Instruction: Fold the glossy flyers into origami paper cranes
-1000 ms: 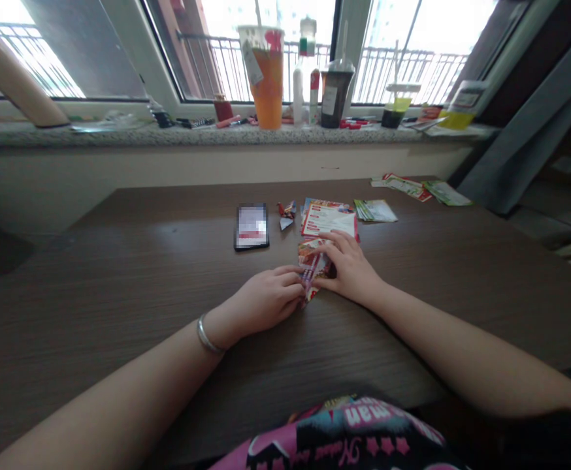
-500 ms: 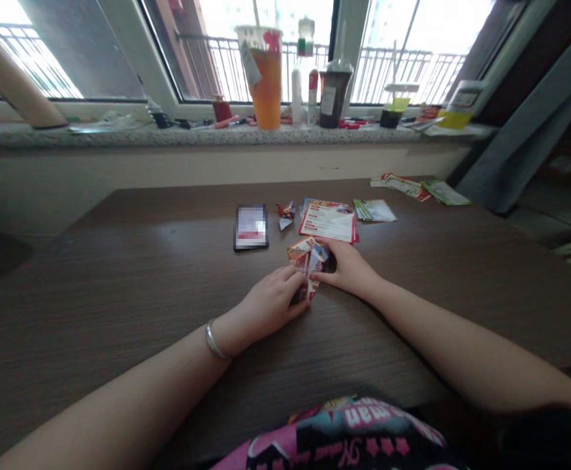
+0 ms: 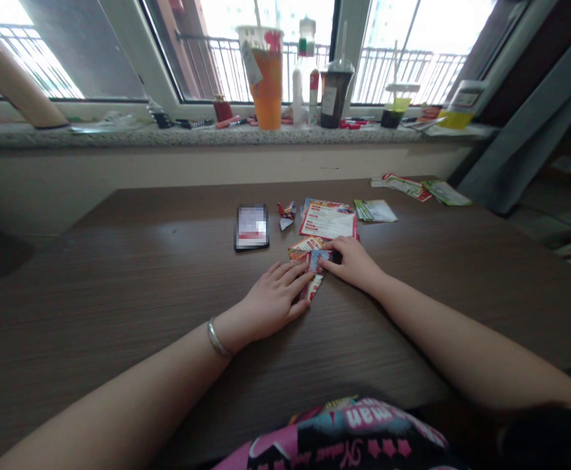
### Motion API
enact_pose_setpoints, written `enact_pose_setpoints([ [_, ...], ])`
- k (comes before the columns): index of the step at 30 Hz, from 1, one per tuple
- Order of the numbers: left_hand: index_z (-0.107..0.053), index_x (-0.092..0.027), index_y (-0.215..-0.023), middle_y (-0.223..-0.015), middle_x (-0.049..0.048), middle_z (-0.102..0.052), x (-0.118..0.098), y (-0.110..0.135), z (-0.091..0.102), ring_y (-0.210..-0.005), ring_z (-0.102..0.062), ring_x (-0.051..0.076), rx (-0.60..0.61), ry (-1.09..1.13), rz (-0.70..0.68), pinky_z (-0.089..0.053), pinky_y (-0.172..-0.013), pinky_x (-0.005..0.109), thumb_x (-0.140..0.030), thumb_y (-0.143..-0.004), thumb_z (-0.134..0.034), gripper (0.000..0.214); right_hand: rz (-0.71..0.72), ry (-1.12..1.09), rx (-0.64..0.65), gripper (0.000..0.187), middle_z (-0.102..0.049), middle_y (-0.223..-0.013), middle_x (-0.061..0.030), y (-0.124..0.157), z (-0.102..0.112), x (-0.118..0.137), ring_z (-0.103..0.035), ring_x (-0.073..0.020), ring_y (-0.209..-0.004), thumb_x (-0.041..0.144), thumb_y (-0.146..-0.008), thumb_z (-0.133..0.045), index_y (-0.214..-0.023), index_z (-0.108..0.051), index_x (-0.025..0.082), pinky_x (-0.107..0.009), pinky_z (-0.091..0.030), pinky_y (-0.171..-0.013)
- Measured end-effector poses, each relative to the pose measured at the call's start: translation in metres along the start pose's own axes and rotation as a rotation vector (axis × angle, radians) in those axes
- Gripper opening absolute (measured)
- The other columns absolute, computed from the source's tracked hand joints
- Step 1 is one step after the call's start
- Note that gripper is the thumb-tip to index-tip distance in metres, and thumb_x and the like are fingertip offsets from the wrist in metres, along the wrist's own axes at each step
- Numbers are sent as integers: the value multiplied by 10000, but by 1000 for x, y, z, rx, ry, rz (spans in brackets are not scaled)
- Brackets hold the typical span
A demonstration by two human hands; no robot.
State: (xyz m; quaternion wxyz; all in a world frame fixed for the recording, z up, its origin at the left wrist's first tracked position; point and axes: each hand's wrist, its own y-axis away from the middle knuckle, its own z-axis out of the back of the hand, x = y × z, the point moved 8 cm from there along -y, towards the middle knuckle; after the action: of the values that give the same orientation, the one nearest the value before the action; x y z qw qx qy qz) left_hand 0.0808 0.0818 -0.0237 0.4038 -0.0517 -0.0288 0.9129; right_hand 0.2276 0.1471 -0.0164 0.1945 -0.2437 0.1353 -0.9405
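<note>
A small folded piece of colourful printed paper (image 3: 309, 256) lies on the dark wooden table (image 3: 133, 274) between my hands. My left hand (image 3: 273, 300), with a silver bangle on the wrist, lies flat with fingers stretched out and presses on the paper's lower left part. My right hand (image 3: 351, 261) rests on the paper's right side, its fingertips pressing down on a fold. Part of the paper is hidden under both hands.
Behind the paper lie a black phone (image 3: 251, 227), a small folded paper shape (image 3: 286, 214), a red-and-white leaflet stack (image 3: 328, 220) and more leaflets (image 3: 374, 210) to the right. Drink cups (image 3: 268, 75) and bottles stand on the stone windowsill (image 3: 119, 135).
The paper was lifted slightly off the table half a second ago; it now lies flat. My left hand went from curled to flat on it, and my right hand shifted up along the fold.
</note>
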Motion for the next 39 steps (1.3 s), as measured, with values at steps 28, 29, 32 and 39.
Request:
enact_pose_setpoints([
  [28, -249, -121, -1494, -1559, 82, -263, 0, 1, -7, -1429, -233, 244, 63, -95, 10, -178, -1163, 391, -470, -975, -291, 627, 49, -133, 58, 125, -651, -788, -24, -15, -7, -8, -544, -153, -755, 246, -844, -623, -740, -622, 176, -266, -389, -711],
  [29, -249, -114, -1493, -1559, 92, -260, 1, 1, -7, -1429, -236, 247, 65, -92, 19, -183, -1163, 392, -473, -972, -302, 635, 51, -139, 75, 133, -644, -780, -22, -16, -8, -7, -537, -150, -742, 243, -851, -611, -737, -611, 175, -263, -386, -698],
  [32, -246, -103, -1491, -1555, 110, -266, 3, 4, -7, -1425, -247, 252, 55, -74, 37, -198, -1159, 386, -483, -960, -335, 658, 6, -115, 144, 174, -627, -742, -12, -20, -16, -5, -526, -145, -698, 270, -863, -589, -715, -589, 178, -255, -369, -647],
  [39, -269, -196, -1493, -1544, 55, -312, 2, 9, -5, -1432, -229, 235, 7, -76, -11, -161, -1165, 387, -489, -985, -262, 587, -11, 30, 114, 161, -658, -797, -32, -20, -16, 4, -559, -166, -764, 305, -848, -608, -739, -620, 187, -272, -379, -694],
])
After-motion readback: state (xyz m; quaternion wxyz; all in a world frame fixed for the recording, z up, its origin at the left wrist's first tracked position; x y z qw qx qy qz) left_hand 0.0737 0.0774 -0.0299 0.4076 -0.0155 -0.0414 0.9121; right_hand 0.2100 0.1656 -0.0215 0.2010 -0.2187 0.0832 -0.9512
